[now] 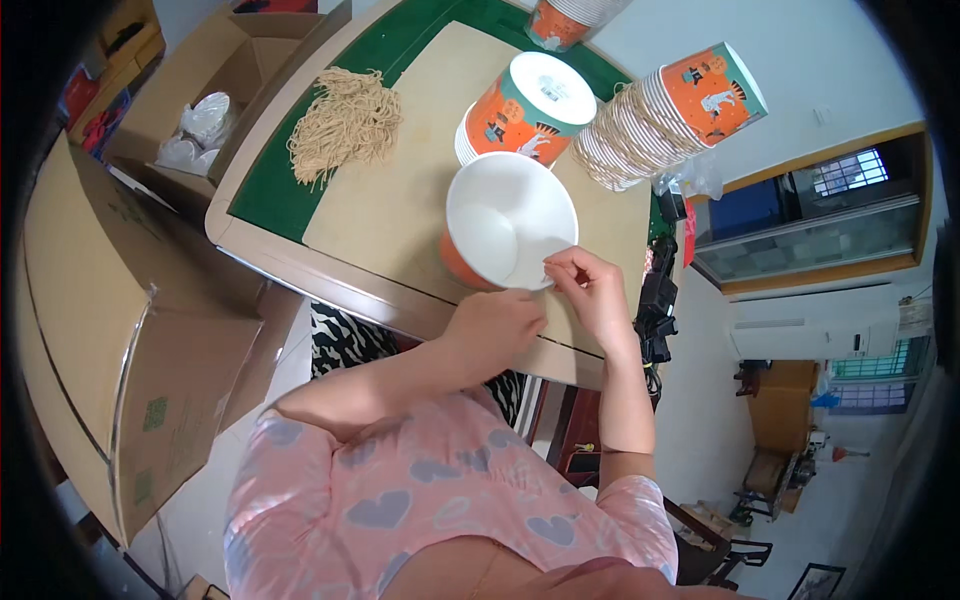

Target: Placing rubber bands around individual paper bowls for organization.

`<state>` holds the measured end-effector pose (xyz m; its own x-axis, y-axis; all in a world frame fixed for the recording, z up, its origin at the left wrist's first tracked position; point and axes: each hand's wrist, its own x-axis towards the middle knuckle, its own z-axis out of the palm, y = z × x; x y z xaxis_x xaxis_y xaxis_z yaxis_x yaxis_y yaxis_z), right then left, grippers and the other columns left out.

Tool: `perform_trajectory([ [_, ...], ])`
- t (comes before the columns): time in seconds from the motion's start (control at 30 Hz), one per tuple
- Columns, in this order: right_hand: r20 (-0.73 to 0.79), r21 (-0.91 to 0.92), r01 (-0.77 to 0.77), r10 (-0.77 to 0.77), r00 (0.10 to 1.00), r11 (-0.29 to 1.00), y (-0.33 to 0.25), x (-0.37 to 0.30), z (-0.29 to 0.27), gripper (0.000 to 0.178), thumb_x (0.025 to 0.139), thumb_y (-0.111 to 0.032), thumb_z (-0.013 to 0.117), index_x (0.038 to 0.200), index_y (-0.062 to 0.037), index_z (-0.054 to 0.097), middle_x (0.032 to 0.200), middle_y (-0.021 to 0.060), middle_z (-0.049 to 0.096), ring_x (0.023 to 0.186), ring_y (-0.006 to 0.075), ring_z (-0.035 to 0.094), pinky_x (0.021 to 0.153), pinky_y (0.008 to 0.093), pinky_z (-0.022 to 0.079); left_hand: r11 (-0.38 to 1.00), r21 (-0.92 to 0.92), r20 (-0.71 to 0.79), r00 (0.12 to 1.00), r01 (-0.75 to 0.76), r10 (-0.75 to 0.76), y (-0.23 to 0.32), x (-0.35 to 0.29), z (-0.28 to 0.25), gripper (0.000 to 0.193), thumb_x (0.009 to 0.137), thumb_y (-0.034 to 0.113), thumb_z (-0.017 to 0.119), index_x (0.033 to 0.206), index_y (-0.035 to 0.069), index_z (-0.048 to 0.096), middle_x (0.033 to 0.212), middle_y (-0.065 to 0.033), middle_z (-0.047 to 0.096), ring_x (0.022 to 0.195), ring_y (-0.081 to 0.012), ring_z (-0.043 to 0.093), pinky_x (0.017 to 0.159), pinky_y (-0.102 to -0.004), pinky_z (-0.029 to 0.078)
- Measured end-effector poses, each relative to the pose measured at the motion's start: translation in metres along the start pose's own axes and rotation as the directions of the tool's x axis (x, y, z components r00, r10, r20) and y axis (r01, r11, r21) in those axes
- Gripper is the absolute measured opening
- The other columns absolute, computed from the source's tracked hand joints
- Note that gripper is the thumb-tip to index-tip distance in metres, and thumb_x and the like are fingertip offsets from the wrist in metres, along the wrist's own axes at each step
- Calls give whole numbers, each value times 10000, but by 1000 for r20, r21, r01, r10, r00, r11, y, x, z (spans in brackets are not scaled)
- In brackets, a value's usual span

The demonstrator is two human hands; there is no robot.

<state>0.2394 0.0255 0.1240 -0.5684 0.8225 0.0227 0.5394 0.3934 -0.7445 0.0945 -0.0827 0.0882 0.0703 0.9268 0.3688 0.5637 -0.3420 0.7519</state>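
A white-lined paper bucket [512, 215] with an orange outside tilts toward me at the table's near edge, its mouth facing up and empty inside. My right hand [592, 290] is closed in a pinch at the bucket's near right rim; what lies between the fingertips is too small to make out. Just below the rim, my left hand [497, 325] is closed, its fingers curled and partly hidden, so whatever it grips does not show. Behind the bucket stands an upturned stack of orange-and-green paper buckets [505, 125]. A loose heap of beige cords [345, 125] lies to the left.
Nested buckets with cords hanging along them [655, 120] lie at the right, and another bucket stack [562, 22] stands at the far edge. A beige board [370, 215] covers part of the green-topped table [262, 195]. Cardboard boxes [185, 375] stand left; black power adapters [657, 295] line the right edge.
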Motion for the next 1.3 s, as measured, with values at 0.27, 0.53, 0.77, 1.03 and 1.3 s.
perform_trajectory([
  [0.27,-11,16,88,-88,996,996,0,-3,3,86,816,31,648,886,-17,643,654,14,519,577,61,453,528,212,385,959,132,55,968,-250,245,-32,60,-25,106,830,74,554,764,13,610,793,-113,591,769,-201,585,618,-351,507],
  [0.53,-209,345,-4,81,975,939,12,-8,16,43,847,13,643,880,-14,641,708,-38,573,604,13,480,553,156,367,538,-609,497,809,583,-313,-37,66,-36,58,870,71,521,839,42,560,666,-28,583,577,-98,539,485,-247,407],
  [0.77,-212,485,13,103,972,875,8,-4,16,41,866,3,621,900,-2,644,734,-3,626,611,32,519,556,170,396,698,-645,332,937,310,-110,-44,64,-22,41,850,24,490,846,54,518,625,-1,502,572,-87,498,519,-231,401],
  [1.03,-178,446,-4,93,980,895,12,-6,13,54,889,-23,607,926,-23,646,696,-34,594,602,14,502,544,156,375,977,-170,404,913,132,-53,-25,55,-36,119,769,48,538,769,70,655,676,-48,562,622,-182,577,572,-330,442],
  [1.3,-135,476,-24,100,986,879,8,-4,12,69,896,-34,597,937,-24,651,694,-35,604,585,11,491,519,157,360,939,309,217,973,-149,83,-26,46,-21,208,727,113,647,933,142,640,870,-65,579,719,-250,635,619,-384,508],
])
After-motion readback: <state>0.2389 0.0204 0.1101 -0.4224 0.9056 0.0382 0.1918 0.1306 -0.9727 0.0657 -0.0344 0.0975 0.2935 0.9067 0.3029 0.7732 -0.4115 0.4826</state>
